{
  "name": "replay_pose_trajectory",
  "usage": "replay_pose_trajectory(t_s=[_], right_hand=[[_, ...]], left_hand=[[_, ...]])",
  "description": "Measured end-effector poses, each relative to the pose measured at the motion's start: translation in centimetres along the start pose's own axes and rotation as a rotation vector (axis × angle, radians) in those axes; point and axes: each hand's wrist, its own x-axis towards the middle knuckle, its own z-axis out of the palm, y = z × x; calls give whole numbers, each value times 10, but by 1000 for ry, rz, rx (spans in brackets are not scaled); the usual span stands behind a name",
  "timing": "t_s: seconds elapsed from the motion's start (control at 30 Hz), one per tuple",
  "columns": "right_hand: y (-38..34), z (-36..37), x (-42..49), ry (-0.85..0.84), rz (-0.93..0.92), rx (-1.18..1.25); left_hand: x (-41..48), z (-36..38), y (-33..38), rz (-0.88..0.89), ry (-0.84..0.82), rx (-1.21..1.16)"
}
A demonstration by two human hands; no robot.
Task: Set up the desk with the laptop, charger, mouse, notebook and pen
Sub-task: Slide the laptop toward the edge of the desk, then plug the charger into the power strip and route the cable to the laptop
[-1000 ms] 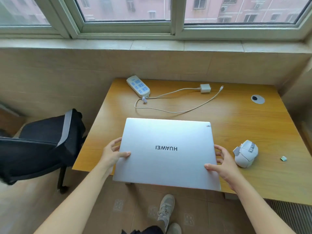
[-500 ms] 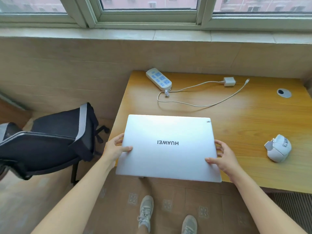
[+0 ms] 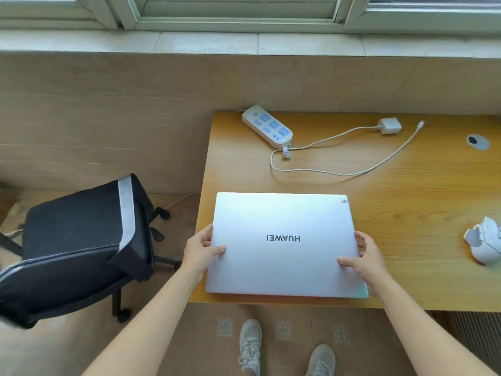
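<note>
**Closed laptop gripped at the desk's near edge**

The silver laptop (lid shut, logo upside down) is clasped at its sides by the left hand and right hand, thumbs on top. It is placed on the wooden desk; the charger and mouse are set well apart.

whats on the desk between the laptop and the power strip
In the head view, only a loop of the white charger cable crosses the bare wood between the closed laptop and the power strip. Nothing else lies there.
</note>
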Motion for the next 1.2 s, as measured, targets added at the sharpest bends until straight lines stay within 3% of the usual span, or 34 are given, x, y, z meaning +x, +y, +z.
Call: replay_pose_trajectory(t_s=[0.17, 0.3, 0.43, 0.5, 0.83, 1.2], right_hand=[[-2, 9, 15, 69, -5, -81], [-4, 14, 8, 154, -99, -521], [-1, 28, -1, 67, -253, -969], [2, 34, -6, 19, -265, -1050], [-16, 23, -6, -53, -230, -1088], [-56, -31, 47, 67, -371, -962]], left_hand=[[15, -6, 4, 134, 90, 239], [24, -12, 9, 320, 72, 630], [24, 1, 11, 518, -73, 1019], [24, 5, 9, 565, -117, 1139], [24, 8, 32, 584, -121, 1217], [29, 96, 147, 785, -85, 1080]])
